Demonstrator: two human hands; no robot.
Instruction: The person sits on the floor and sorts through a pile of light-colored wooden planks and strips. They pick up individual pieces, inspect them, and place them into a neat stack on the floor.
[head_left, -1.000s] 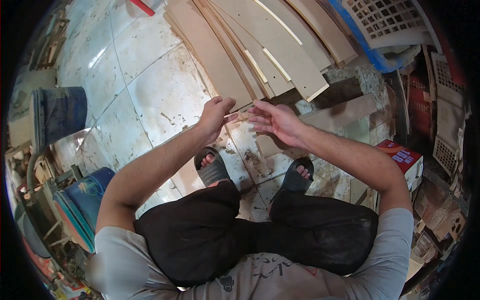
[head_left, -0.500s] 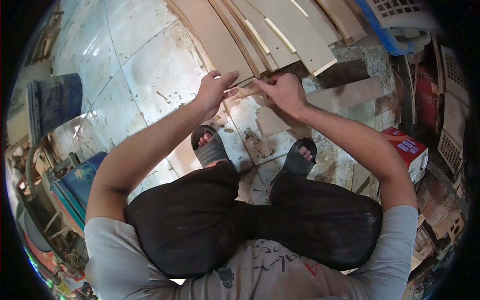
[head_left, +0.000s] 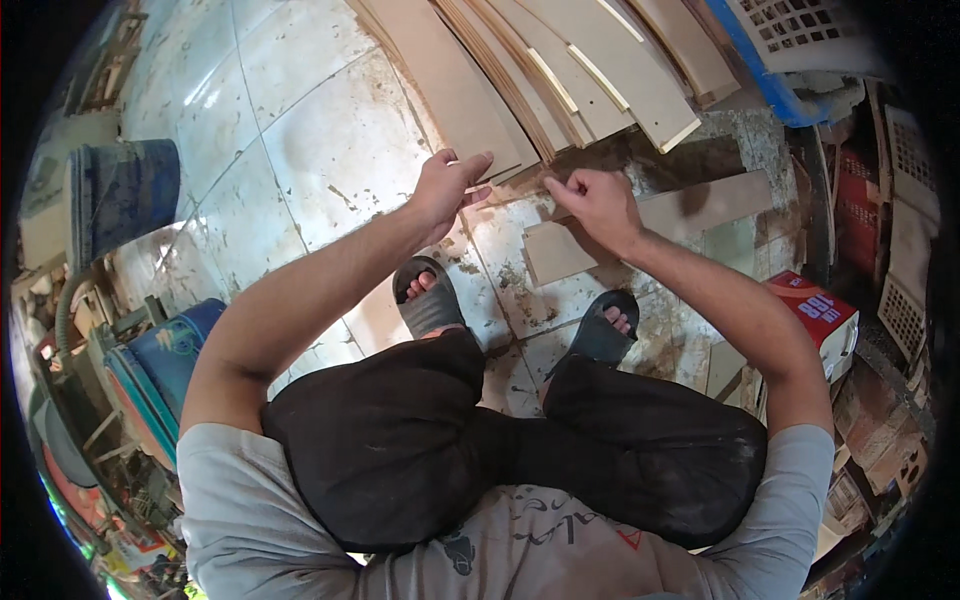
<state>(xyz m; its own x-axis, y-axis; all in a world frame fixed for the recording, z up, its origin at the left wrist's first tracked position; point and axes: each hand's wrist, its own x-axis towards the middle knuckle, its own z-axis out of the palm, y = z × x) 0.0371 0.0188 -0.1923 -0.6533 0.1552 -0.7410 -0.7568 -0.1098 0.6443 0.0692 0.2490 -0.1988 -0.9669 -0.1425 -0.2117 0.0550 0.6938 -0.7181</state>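
My left hand [head_left: 447, 187] is pinched on the end of a thin pale strip [head_left: 478, 187], right at the lower edge of a stack of long pale wooden boards [head_left: 470, 90] lying on the tiled floor. A short way to the right, my right hand [head_left: 598, 205] has thumb and forefinger pinched together and pointing toward the left hand. Whether they grip anything is too small to tell. A loose flat board [head_left: 650, 225] lies on the floor under the right wrist. My feet in dark sandals [head_left: 428, 300] rest below the hands.
A red cardboard box [head_left: 815, 315] stands at my right. A blue crate edge [head_left: 760, 70] and white lattice baskets [head_left: 800, 25] are at the back right. A dark blue bucket [head_left: 125, 190] and a blue machine [head_left: 160, 360] sit at my left.
My hands have drawn apart: they were touching around the strip, and now a gap separates them. The view has tilted so the board stack sits closer.
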